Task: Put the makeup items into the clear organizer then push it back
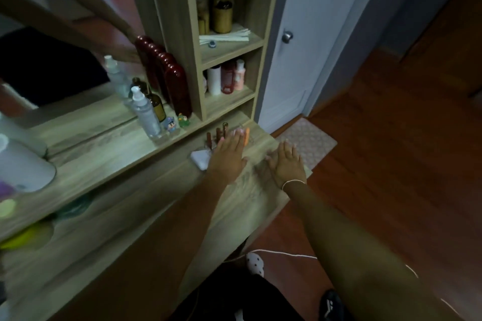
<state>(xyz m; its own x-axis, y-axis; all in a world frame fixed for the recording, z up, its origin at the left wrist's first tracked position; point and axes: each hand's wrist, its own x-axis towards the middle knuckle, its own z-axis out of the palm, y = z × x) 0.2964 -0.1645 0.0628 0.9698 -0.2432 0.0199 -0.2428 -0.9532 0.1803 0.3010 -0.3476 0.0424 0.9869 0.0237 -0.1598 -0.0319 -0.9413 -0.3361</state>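
The clear organizer point(250, 135) stands at the far right end of the wooden vanity top point(130, 164), just below the shelf unit. It is hard to make out behind my left hand. Dark red makeup tubes point(217, 134) stand upright in it, and an orange item point(247, 135) sits at its right side. My left hand point(229, 156) lies flat with fingers stretched out against the organizer's front. My right hand point(287, 161) rests open on the vanity top just to the right, holding nothing. A white pad-like item point(200, 158) lies left of my left hand.
A pump bottle point(146, 112), a brown bottle point(157, 107), tall dark red bottles point(177, 88) and two small figurines point(176, 122) stand along the mirror. The shelf unit point(229, 47) holds bottles. A white door point(294, 34) and a pink mat point(307, 141) lie to the right.
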